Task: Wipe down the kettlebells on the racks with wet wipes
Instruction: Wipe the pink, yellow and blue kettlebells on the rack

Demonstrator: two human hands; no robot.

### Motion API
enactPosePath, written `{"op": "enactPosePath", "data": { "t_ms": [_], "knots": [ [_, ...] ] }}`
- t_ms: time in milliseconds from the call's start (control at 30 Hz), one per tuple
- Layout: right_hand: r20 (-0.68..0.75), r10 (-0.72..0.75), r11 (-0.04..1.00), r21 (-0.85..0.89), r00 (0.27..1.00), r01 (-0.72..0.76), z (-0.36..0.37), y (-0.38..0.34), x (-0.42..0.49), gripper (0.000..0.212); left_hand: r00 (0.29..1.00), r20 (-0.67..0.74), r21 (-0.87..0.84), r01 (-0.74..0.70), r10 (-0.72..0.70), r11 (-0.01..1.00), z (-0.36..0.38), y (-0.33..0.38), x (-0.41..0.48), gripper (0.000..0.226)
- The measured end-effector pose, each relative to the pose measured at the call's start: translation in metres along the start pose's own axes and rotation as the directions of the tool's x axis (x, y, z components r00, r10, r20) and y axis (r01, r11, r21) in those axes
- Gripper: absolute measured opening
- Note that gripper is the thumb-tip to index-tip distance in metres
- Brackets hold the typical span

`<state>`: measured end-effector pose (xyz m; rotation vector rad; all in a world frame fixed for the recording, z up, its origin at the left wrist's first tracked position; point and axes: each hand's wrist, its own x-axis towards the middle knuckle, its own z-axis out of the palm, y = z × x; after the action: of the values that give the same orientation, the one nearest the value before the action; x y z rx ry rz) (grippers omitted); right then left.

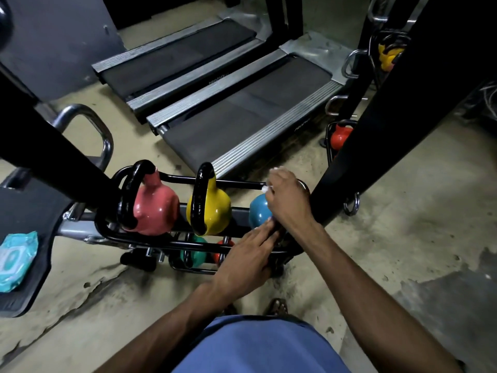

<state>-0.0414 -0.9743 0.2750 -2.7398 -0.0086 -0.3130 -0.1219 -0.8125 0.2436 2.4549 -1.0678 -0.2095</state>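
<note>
Where the stained, cracked concrete floor point(403, 238) spreads through this dim gym, 2 grey treadmills point(242, 111) lie side by side behind a low black tubular steel rack point(188, 181). Along its upper tier stand 3 weights: a glossy pink kettlebell point(156, 211), a yellow kettlebell point(215, 211) and, at the right end, a blue kettlebell point(258, 211). The person's left hand point(247, 254) reaches in with fingers nearly straight, their tips against the blue kettlebell's lower side. The right hand point(287, 200) is curled round a crumpled white wet wipe point(266, 188) at that kettlebell's top. Far left, a teal pack of wipes point(16, 259) rests on a dark padded bench point(32, 211).
</note>
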Motion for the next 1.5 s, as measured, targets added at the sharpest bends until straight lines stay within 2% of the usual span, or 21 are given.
{"op": "enactPosePath", "data": {
  "t_ms": [100, 200, 300, 400, 467, 533, 600, 633, 700, 767, 833, 867, 900, 967, 1067, 1133, 1167, 1233, 1333, 1433, 1500],
  "knots": [
    [0.366, -0.074, 0.897, -0.381, 0.928, 0.222, -0.011, -0.01, 0.014, 0.029, 1.0, 0.012, 0.008, 0.02, -0.02, 1.0, -0.005, 0.003, 0.0, 0.092],
    [0.374, -0.083, 0.896, -0.377, 0.924, 0.234, -0.016, -0.004, 0.013, 0.026, 1.0, 0.001, 0.011, 0.015, -0.015, 1.0, -0.007, 0.004, 0.0, 0.088],
    [-0.053, -0.093, 0.992, 0.078, 0.994, 0.097, -0.015, 0.007, -0.006, 0.011, 1.0, -0.015, -0.018, 0.003, -0.003, 1.0, -0.006, 0.004, 0.001, 0.085],
    [-0.161, 0.316, 0.841, 0.505, 0.935, -0.197, -0.006, 0.005, -0.027, 0.007, 1.0, -0.018, -0.038, 0.003, -0.003, 0.999, -0.005, 0.006, 0.002, 0.093],
    [-0.023, 0.573, 0.621, 0.664, 0.819, -0.416, 0.006, 0.005, -0.031, 0.019, 1.0, -0.017, -0.044, 0.007, -0.008, 0.999, -0.006, 0.008, 0.002, 0.097],
    [0.249, 0.7, 0.195, 0.835, 0.669, -0.515, 0.011, 0.003, -0.026, 0.031, 1.0, -0.024, -0.044, 0.016, -0.017, 0.999, -0.007, 0.01, 0.001, 0.094],
    [0.553, 0.606, -0.238, 0.812, 0.571, -0.533, 0.008, 0.004, -0.017, 0.029, 0.999, -0.032, -0.037, 0.024, -0.025, 0.999, -0.008, 0.012, 0.0, 0.089],
    [0.665, 0.501, -0.373, 0.743, 0.553, -0.555, 0.005, 0.006, -0.013, 0.033, 0.999, -0.033, -0.029, 0.03, -0.031, 0.999, -0.008, 0.014, 0.0, 0.087],
    [0.777, 0.304, -0.527, 0.619, 0.551, -0.582, 0.0, 0.013, -0.007, 0.041, 0.999, -0.036, -0.021, 0.039, -0.04, 0.999, -0.008, 0.019, -0.001, 0.085],
    [0.807, 0.252, -0.607, 0.561, 0.533, -0.562, 0.002, 0.018, -0.004, 0.042, 0.998, -0.038, -0.025, 0.056, -0.057, 0.998, -0.007, 0.024, -0.002, 0.084],
    [0.782, 0.329, -0.569, 0.612, 0.53, -0.55, 0.007, 0.016, -0.004, 0.038, 0.997, -0.033, -0.018, 0.074, -0.074, 0.997, -0.006, 0.028, -0.003, 0.085],
    [0.714, 0.437, -0.476, 0.7, 0.547, -0.533, 0.012, 0.015, -0.007, 0.034, 0.996, -0.032, -0.012, 0.081, -0.081, 0.997, -0.005, 0.029, -0.003, 0.085],
    [0.589, 0.57, -0.316, 0.801, 0.572, -0.509, 0.016, 0.012, -0.011, 0.026, 0.996, -0.031, -0.011, 0.089, -0.089, 0.996, -0.004, 0.03, -0.002, 0.086],
    [0.211, 0.722, 0.16, 0.875, 0.658, -0.457, 0.018, 0.01, -0.023, 0.012, 0.994, -0.027, -0.017, 0.106, -0.106, 0.994, -0.002, 0.031, 0.0, 0.087],
    [-0.193, 0.443, 0.76, 0.6, 0.876, -0.252, 0.005, 0.014, -0.029, 0.01, 0.993, -0.031, -0.034, 0.112, -0.113, 0.993, 0.001, 0.034, 0.001, 0.089],
    [-0.25, 0.183, 0.933, 0.348, 0.951, -0.088, -0.003, 0.017, -0.021, 0.015, 0.993, -0.039, -0.038, 0.112, -0.114, 0.993, 0.002, 0.034, 0.0, 0.088],
    [-0.21, 0.043, 0.984, 0.177, 0.977, -0.005, -0.004, 0.017, -0.014, 0.018, 0.993, -0.04, -0.039, 0.112, -0.114, 0.993, 0.003, 0.033, 0.0, 0.087],
    [0.081, -0.187, 0.957, -0.209, 0.979, 0.2, -0.006, 0.013, 0.0, 0.025, 0.993, -0.034, -0.044, 0.108, -0.11, 0.993, 0.003, 0.031, -0.001, 0.086],
    [0.437, -0.237, 0.8, -0.418, 0.867, 0.43, -0.025, 0.002, 0.011, 0.032, 0.996, 0.003, -0.042, 0.09, -0.09, 0.995, 0.002, 0.024, -0.001, 0.095],
    [0.434, -0.218, 0.793, -0.443, 0.874, 0.418, -0.039, -0.006, 0.004, 0.028, 0.997, 0.0, -0.074, 0.081, -0.081, 0.994, 0.0, 0.02, -0.003, 0.102],
    [0.222, -0.205, 0.885, -0.373, 0.953, 0.277, -0.035, -0.005, -0.006, 0.019, 0.997, -0.024, -0.108, 0.071, -0.074, 0.992, 0.002, 0.022, -0.008, 0.1]
  ]
}}
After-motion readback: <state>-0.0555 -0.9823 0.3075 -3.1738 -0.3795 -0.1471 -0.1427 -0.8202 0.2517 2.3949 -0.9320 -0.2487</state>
